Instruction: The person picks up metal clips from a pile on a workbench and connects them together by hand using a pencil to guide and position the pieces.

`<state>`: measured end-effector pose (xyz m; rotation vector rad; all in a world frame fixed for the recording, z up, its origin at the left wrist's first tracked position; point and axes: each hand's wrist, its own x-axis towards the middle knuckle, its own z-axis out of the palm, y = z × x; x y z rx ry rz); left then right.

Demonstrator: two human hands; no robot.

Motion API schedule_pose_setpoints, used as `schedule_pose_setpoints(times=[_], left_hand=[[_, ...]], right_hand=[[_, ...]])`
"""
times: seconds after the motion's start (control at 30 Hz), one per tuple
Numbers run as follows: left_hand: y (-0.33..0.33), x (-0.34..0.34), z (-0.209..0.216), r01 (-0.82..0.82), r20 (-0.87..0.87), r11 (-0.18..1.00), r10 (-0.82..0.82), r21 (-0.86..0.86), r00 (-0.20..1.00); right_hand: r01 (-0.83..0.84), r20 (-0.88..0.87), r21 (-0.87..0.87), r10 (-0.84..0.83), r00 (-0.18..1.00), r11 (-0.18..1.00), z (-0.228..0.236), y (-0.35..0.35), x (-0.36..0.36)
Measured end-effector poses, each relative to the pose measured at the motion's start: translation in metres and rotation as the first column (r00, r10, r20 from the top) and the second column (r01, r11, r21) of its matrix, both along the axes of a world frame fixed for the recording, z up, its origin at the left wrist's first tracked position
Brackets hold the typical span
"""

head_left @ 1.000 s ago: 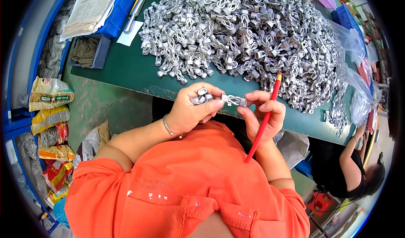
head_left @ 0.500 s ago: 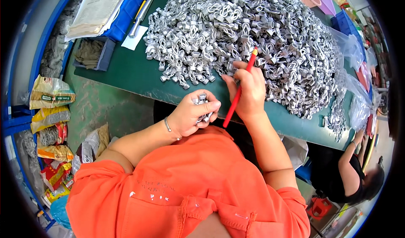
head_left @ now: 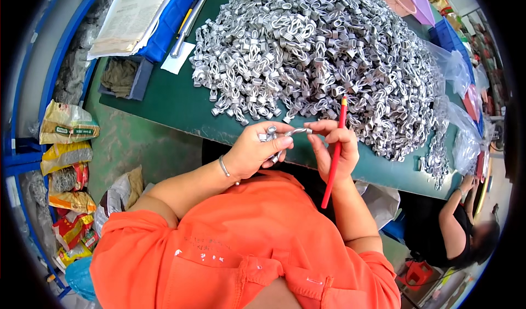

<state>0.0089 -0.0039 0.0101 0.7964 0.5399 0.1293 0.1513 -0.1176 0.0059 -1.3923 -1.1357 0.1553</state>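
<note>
My left hand [head_left: 251,151] is closed around several silvery twisted metal pieces [head_left: 269,135], partly hidden by its fingers. One twisted metal piece [head_left: 299,131] stretches from its fingertips toward my right hand [head_left: 341,151], whose fingertips touch the far end. A red pencil [head_left: 331,182] with a yellow band runs slantwise through the right hand, tucked between the fingers. Just beyond both hands, a large heap of similar metal pieces [head_left: 307,40] covers much of the green table [head_left: 178,103].
On the left stand a blue tray [head_left: 172,18] with papers [head_left: 129,21] and a grey bin [head_left: 139,78] holding cloth. Bags [head_left: 68,122] fill the left side. Clear plastic bags [head_left: 466,133] hang at the right, where another person [head_left: 446,227] sits.
My right hand has come back from the heap's edge to meet my left hand, the pencil turning more upright. A metal piece now extends between the two hands.
</note>
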Motion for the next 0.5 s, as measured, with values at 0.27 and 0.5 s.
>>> schedule_pose_setpoints(times=[0.27, 0.5], left_hand=[[0.0, -0.005, 0.01, -0.028, -0.013, 0.922, 0.036, 0.386, 0.999], [-0.005, -0.007, 0.01, -0.046, 0.066, 0.859, 0.014, 0.509, 0.998]], right_hand=[[-0.108, -0.268, 0.049, 0.117, 0.956, 0.993, -0.002, -0.008, -0.012], [-0.193, -0.617, -0.011, 0.145, 0.773, 0.981, 0.008, -0.016, -0.018]])
